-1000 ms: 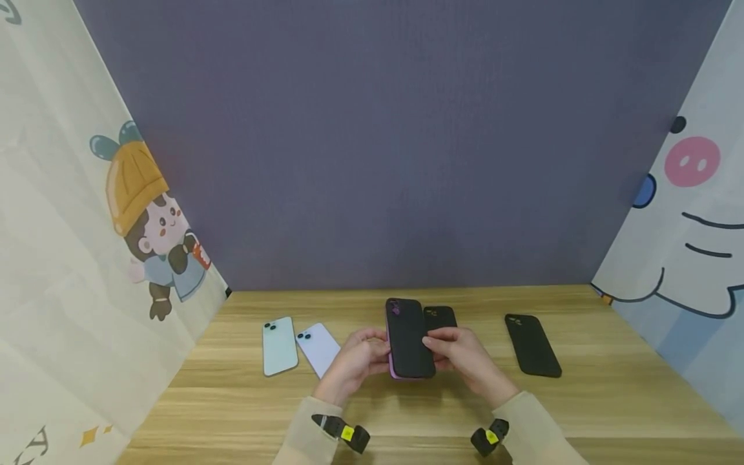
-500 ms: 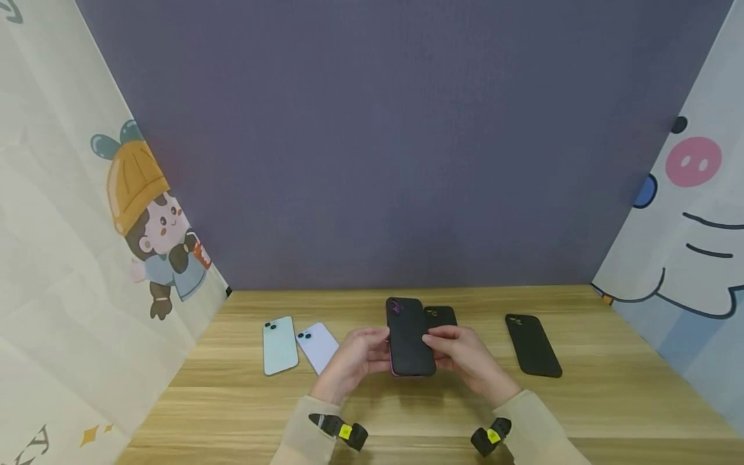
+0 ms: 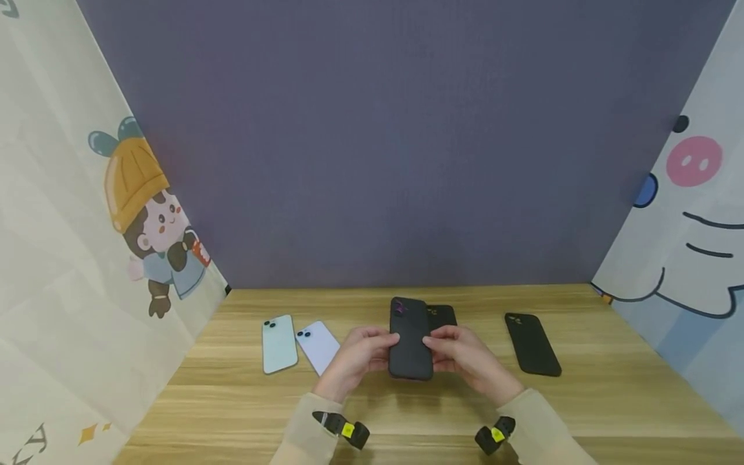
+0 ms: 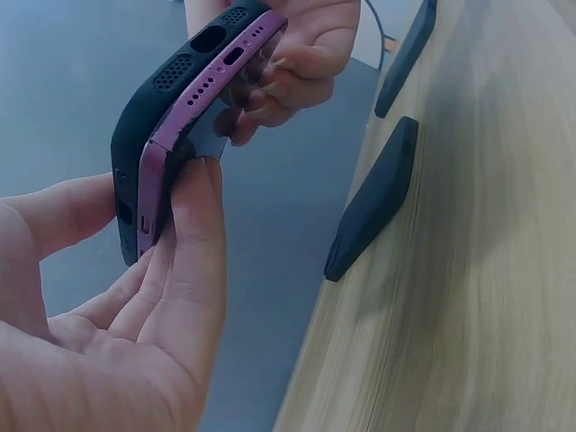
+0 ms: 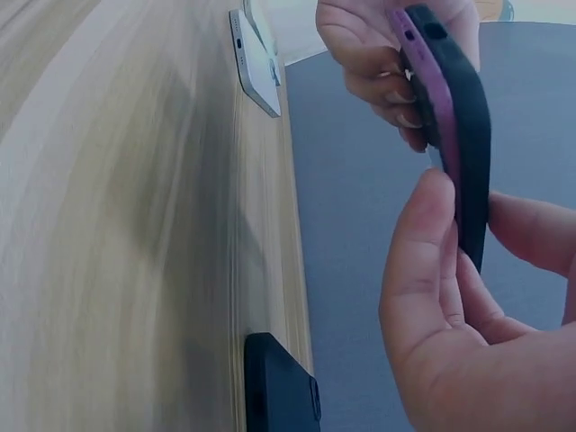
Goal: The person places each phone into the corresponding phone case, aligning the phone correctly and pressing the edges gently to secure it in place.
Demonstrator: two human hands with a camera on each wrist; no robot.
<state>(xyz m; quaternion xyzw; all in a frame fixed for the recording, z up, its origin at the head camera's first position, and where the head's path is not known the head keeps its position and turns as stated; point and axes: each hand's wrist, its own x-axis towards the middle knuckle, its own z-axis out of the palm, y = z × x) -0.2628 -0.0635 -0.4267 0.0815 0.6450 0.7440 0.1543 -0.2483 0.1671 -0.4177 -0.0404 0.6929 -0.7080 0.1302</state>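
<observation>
In the head view, a black phone case (image 3: pixel 411 352) is held above the table between my two hands, its back facing up. Under the case lies a purple phone (image 4: pixel 196 101); its purple edge sticks out along the case in both wrist views. My left hand (image 3: pixel 359 356) grips the left side, thumb on the case and fingers beneath the phone. The opposite side is pinched by my right hand (image 3: pixel 469 359), its thumb also on the case's back. Purple shows through the camera cutout. Whether the phone's edges sit inside the case along the far end is hidden.
On the wooden table (image 3: pixel 221 400), a pale green phone (image 3: pixel 279 345) and a lavender phone (image 3: pixel 317 345) lie to the left. Another black phone case (image 3: pixel 442 316) lies behind the held one, partly covered. A further black case (image 3: pixel 533 345) lies at right. A grey panel (image 3: pixel 372 161) stands behind.
My left thumb has moved from the edge onto the case's back. The purple strip along the left and bottom edges has nearly vanished in the head view. The other phones and cases stay put.
</observation>
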